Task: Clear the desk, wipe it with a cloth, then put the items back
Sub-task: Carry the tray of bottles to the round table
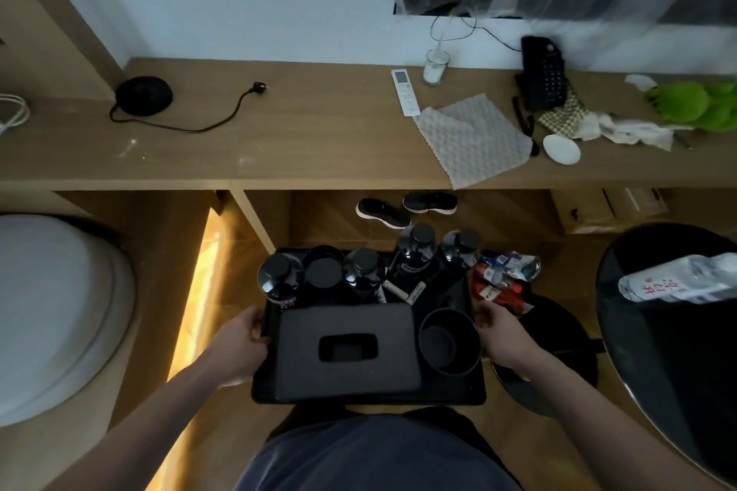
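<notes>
I hold a black tray (369,397) in front of my body, below the front edge of the wooden desk (279,139). My left hand (239,343) grips its left rim and my right hand (504,335) grips its right rim. On the tray stand a black tissue box (351,351), a black cup (450,341), several dark bottles (414,251) and small sachets (402,291). A grey patterned cloth (474,137) lies on the desk to the right, hanging a little over the front edge.
On the desk sit a black kettle base (143,96) with its cord, a white remote (406,92), a glass (435,66), a black phone (544,72), a white dish (561,149), crumpled tissues and a green toy (694,106). A round black table (674,331) with a lying water bottle (678,279) stands right. Shoes (383,212) rest under the desk.
</notes>
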Tool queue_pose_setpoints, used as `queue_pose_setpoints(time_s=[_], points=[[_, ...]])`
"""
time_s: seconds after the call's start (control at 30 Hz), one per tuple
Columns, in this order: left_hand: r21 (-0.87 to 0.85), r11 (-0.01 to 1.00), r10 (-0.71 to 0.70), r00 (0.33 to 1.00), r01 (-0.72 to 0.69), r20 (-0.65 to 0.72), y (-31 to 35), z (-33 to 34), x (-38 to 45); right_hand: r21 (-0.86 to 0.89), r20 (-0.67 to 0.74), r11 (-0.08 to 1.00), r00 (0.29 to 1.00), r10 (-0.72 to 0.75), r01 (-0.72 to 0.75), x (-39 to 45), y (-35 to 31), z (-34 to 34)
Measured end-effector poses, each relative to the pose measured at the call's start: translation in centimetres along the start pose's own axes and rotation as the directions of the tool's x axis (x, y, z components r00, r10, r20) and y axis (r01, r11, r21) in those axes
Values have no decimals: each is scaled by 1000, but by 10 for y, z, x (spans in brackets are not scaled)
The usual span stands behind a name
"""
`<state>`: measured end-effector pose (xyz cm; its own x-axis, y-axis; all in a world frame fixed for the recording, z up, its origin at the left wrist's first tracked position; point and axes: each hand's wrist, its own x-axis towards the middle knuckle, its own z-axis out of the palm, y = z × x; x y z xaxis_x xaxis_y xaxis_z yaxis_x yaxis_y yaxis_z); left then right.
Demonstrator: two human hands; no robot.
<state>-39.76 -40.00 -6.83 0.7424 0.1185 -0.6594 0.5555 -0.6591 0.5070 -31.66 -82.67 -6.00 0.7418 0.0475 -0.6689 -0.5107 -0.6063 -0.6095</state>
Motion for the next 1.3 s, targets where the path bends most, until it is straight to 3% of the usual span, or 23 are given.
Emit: queue_pose_setpoints(time_s=[0.37, 0.63, 0.97, 1.3], points=[[16, 1000, -14, 996, 16, -89, 63, 158, -81, 2, 27, 996, 996, -85, 85, -51, 127, -107], [14, 1000, -19, 999, 19, -51, 114, 269, -124, -82, -6, 997, 1000, 1, -1, -98, 225, -181], [148, 986, 73, 997, -75, 22, 167, 306, -124, 33, -80, 995, 992, 94, -92, -147, 296, -212], [172, 973, 137, 984, -155, 111, 226, 332, -106, 69, -129, 987, 979, 155, -147, -151, 335, -248]])
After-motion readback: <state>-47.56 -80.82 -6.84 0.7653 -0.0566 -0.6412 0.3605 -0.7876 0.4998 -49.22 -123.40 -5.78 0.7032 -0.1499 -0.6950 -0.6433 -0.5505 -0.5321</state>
